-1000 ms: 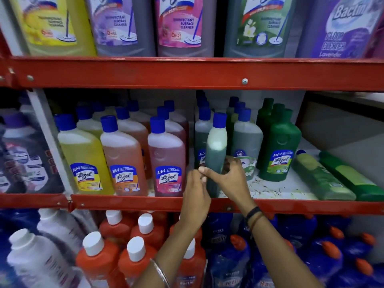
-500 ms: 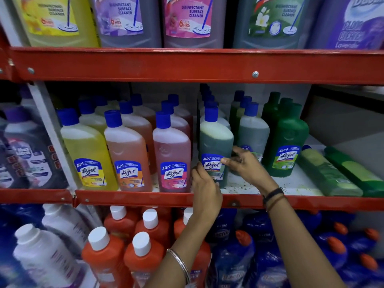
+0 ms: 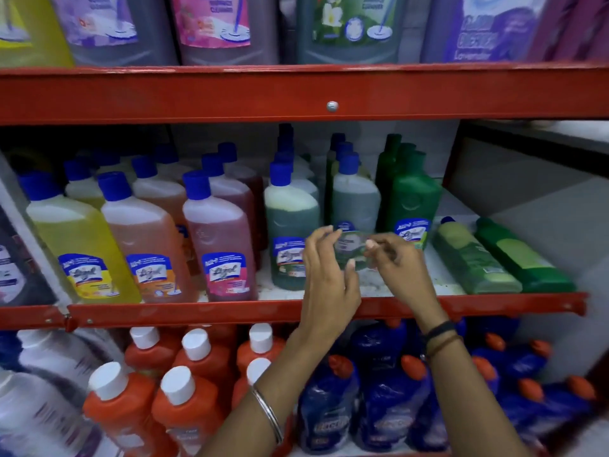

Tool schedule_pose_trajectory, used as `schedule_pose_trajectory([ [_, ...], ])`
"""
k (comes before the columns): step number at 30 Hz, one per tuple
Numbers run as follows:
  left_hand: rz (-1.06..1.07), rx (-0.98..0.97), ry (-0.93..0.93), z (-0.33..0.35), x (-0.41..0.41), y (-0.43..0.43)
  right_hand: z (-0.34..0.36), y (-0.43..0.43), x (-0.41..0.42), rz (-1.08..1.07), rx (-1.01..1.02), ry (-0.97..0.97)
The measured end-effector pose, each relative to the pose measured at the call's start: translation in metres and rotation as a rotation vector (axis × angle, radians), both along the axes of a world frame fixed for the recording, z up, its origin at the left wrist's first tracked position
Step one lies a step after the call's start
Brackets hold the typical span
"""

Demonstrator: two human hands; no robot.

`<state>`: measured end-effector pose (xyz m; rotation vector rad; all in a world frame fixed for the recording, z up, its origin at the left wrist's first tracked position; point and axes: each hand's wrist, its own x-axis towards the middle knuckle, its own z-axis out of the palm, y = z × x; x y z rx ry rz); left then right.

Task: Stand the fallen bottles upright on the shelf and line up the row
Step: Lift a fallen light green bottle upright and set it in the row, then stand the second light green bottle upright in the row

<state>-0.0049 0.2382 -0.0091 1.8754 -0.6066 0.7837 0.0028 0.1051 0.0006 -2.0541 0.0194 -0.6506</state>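
On the middle shelf (image 3: 197,313) stands a front row of blue-capped bottles: yellow (image 3: 79,245), orange (image 3: 148,245), pink (image 3: 219,249) and dark teal (image 3: 291,232). Right of them a grey-green bottle (image 3: 355,199) stands further back. My left hand (image 3: 326,275) and my right hand (image 3: 400,268) close on its lower part from either side, at the label. A dark green bottle (image 3: 413,199) stands upright beside it. Two bottles lie flat at the right end, caps pointing back: a light green one (image 3: 471,258) and a dark green one (image 3: 524,258).
More bottles fill the rows behind the front ones. A red beam (image 3: 296,94) with large cleaner bottles above it runs close overhead. Orange bottles (image 3: 184,404) and blue bottles (image 3: 389,390) crowd the shelf below. A red upright (image 3: 451,153) bounds the right side.
The dark teal bottle was turned label-forward and left standing in the front row. Both hands moved right, from it onto the grey-green bottle.
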Motion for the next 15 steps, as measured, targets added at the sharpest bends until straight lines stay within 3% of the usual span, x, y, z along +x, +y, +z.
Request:
schedule_pose_trajectory([
  [2, -0.105, -0.002, 0.033, 0.004, 0.001, -0.025, 0.002, -0.035, -0.011, -0.206, -0.011, 0.031],
  [4, -0.208, 0.063, 0.136, 0.002, 0.003, -0.054, 0.004, -0.069, -0.021, -0.403, -0.156, 0.065],
  [8, -0.375, 0.368, 0.412, -0.014, 0.009, -0.122, 0.001, -0.120, -0.034, -0.747, -0.419, 0.278],
  [12, -0.366, 0.437, 0.682, -0.012, 0.016, -0.181, -0.002, -0.147, -0.032, -0.757, -0.427, 0.483],
  [15, -0.371, 0.189, 0.973, -0.009, 0.032, -0.209, -0.002, -0.156, -0.027, -0.721, -0.451, 0.460],
])
